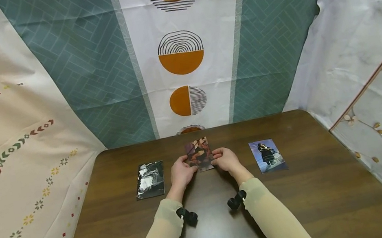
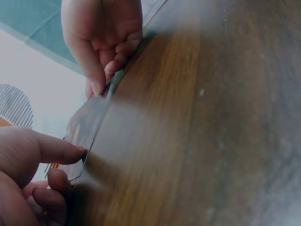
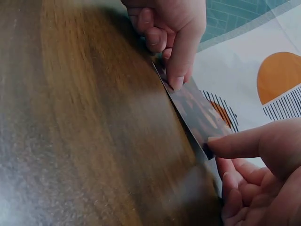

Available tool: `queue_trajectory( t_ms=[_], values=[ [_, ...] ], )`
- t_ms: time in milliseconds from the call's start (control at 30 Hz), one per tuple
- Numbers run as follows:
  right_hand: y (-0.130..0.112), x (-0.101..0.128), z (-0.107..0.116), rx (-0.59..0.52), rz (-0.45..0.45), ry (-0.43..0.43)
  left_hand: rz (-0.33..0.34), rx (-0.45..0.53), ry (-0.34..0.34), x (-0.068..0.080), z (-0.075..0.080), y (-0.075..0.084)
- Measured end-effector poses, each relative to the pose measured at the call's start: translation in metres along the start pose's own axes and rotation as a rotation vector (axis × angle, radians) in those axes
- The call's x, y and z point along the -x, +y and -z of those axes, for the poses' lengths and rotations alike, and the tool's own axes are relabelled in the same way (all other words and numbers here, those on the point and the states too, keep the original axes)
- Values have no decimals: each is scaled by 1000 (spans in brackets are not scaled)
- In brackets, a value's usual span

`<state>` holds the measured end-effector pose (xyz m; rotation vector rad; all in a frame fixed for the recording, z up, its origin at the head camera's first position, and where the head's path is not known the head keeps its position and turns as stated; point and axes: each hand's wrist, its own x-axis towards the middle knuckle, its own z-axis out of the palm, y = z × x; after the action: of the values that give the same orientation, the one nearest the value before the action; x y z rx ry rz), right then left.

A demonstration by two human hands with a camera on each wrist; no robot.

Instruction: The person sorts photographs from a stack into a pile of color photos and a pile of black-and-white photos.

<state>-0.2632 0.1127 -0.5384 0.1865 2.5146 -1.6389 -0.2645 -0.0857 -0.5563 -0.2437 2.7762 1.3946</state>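
Observation:
A picture card (image 1: 199, 154) with a reddish-brown print is held between both hands near the table's far edge. My left hand (image 1: 182, 172) pinches its left side, thumb on the printed face. On the opposite side, my right hand (image 1: 226, 159) pinches the card too. In the right wrist view the card (image 3: 195, 110) is tilted, its near edge close to the wood. The left wrist view shows the same card (image 2: 87, 125) edge-on, with fingers at both ends; its print is hard to make out there.
On the brown wooden table (image 1: 119, 236), a black-and-white picture card (image 1: 150, 180) lies to the left. A bluish picture card (image 1: 268, 155) with a dark figure lies to the right. Patterned cloth (image 1: 101, 66) hangs behind the table and along both sides.

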Motion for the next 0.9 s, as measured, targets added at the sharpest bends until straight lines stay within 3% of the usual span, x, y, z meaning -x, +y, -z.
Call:
queue_trajectory(
  t_ms=[467, 900],
  values=[
    [13, 6, 0, 78, 93, 16, -41, 26, 25, 6, 0, 0],
    [15, 8, 2, 89, 99, 1, -158, 35, 8, 16, 3, 1]
  ],
)
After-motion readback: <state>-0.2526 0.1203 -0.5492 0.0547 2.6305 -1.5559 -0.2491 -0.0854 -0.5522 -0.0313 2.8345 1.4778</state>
